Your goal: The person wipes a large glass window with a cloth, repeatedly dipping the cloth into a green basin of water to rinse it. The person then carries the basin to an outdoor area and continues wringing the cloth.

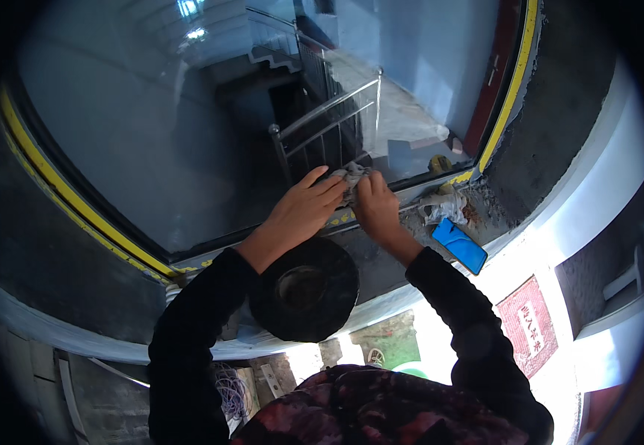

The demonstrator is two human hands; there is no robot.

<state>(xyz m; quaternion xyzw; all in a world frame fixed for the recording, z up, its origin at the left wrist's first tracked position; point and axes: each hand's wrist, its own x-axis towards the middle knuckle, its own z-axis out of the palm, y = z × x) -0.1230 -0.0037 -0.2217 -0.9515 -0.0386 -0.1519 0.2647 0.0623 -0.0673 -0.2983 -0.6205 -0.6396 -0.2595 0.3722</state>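
A crumpled grey cloth (353,177) is bunched between my two hands, at the lower edge of a large glass pane (133,139). My right hand (376,208) has its fingers curled around the cloth's right side. From the left, my left hand (305,206) grips the cloth with its fingertips, the thumb lifted off. Beneath my hands runs the pane's bottom frame (411,192), with patches of yellow on it. A round black basin (305,289) sits just below my left wrist on the dark sill, partly covered by my forearm.
A blue phone (460,246) lies on the sill, beside a crumpled plastic bag (449,207) and crumbly debris. Yellow strips (508,83) edge the frame. A metal stair railing (327,105) shows in the glass. Below the ledge are a tangled wire bundle (233,386) and a red mat (529,328) bearing writing.
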